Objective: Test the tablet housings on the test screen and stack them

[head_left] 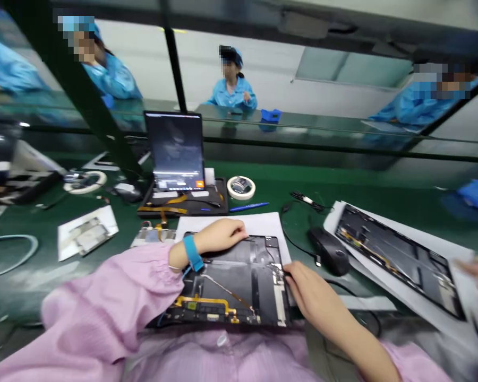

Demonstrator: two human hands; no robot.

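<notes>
**Speaker 1:** Open tablet chassis (pixel 233 284), interior upward on the green bench: how would it be expected to handle?

**Speaker 2:** It would be judged light and fairly stiff, but the exposed yellow flex cable (pixel 201 302) looks fragile. It is best taken by the outer edges, clear of the cable.

**Speaker 1:** Where is it placed, and how are the hands set?

**Speaker 2:** It is laid directly before the person, its far edge over a white paper sheet (pixel 265 225). The left hand (pixel 219 237) is rested across that edge, with the fingers lightly curved. The right hand (pixel 310 292) is brought to the right edge, with the fingertips (pixel 287 270) against it. Whether either hand has a grip cannot be told.

**Speaker 1:** What stands nearby?

**Speaker 2:** A black computer mouse (pixel 330 251) is placed just to the right, near the right forearm, and could be knocked. Further right, a second tablet chassis (pixel 398 260) is laid on white sheeting, with a co-worker's hand (pixel 476 270) near its corner. Beyond are a blue pen (pixel 249 207), a tape roll (pixel 241 187) and an upright tablet (pixel 174 151).
</notes>
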